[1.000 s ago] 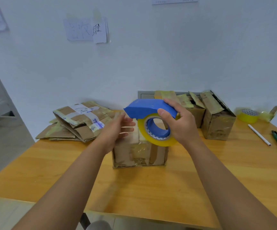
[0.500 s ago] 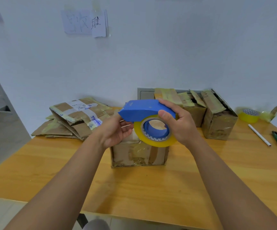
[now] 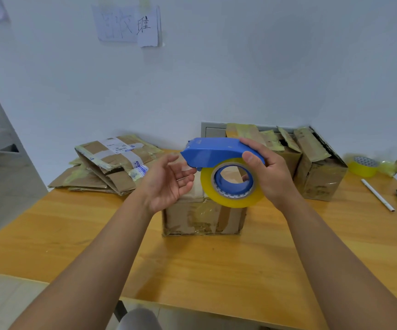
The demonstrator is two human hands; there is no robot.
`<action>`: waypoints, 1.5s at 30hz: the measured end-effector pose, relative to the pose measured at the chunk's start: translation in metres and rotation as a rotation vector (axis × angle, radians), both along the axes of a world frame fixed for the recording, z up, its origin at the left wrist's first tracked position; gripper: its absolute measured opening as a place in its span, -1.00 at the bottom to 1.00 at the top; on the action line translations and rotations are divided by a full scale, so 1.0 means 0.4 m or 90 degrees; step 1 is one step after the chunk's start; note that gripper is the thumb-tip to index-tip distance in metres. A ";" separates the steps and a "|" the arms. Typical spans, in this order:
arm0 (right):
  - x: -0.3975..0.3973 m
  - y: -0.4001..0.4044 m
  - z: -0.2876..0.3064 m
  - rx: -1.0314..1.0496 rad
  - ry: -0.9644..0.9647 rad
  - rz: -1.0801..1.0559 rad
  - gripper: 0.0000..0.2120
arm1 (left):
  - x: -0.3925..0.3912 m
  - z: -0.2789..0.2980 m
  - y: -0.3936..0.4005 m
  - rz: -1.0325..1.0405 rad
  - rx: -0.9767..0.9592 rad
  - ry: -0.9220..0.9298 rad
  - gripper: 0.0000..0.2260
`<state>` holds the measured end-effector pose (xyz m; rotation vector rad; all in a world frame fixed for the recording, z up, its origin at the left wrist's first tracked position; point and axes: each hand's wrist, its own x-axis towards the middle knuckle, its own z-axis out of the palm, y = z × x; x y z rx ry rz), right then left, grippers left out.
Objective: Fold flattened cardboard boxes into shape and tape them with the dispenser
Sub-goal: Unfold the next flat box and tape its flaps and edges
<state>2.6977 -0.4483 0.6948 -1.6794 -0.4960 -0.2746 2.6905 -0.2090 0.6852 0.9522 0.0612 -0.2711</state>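
The right hand (image 3: 272,173) holds the blue plastic tape dispenser with its yellow roll of tape (image 3: 226,171) in the air just above the small folded brown cardboard box (image 3: 203,216), which sits on the orange wooden surface (image 3: 216,263); the right fingers (image 3: 250,158) are clamped over the dispenser's blue cover and round the roll. The left hand (image 3: 166,182) is palm-up beside the dispenser's front end, fingers apart and relaxed, their tips near or touching the blade end, gripping nothing. A stack of flattened brown cardboard boxes (image 3: 108,167) lies to the left, and 2 more folded taped brown boxes (image 3: 311,170) stand behind. I judge the next step is finding the loose tape end. The risks: the end may have stuck back onto the roll and be hard to lift, the left fingers could catch on the cutter, and with no hand steadying it the light box could slide when tape is pressed down.
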 end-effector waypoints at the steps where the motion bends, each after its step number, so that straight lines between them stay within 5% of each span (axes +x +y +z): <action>1: -0.001 0.001 0.002 0.001 0.000 0.004 -0.66 | 0.000 0.000 0.001 0.001 0.018 0.001 -0.70; 8: 0.003 -0.003 0.004 -0.025 -0.008 0.017 -0.67 | -0.004 0.000 0.015 -0.003 0.098 0.013 -0.92; 28: -0.028 -0.020 0.119 -0.258 -0.081 0.052 -0.62 | -0.045 0.017 0.034 0.218 0.348 -0.017 -0.90; 39: -0.008 -0.162 0.082 -0.224 -0.009 0.046 -0.60 | -0.031 -0.020 -0.115 0.308 0.588 -0.127 -0.76; 45: -0.003 -0.158 0.027 -0.106 -0.016 0.010 -0.65 | -0.037 -0.061 -0.140 0.393 0.611 -0.227 -0.81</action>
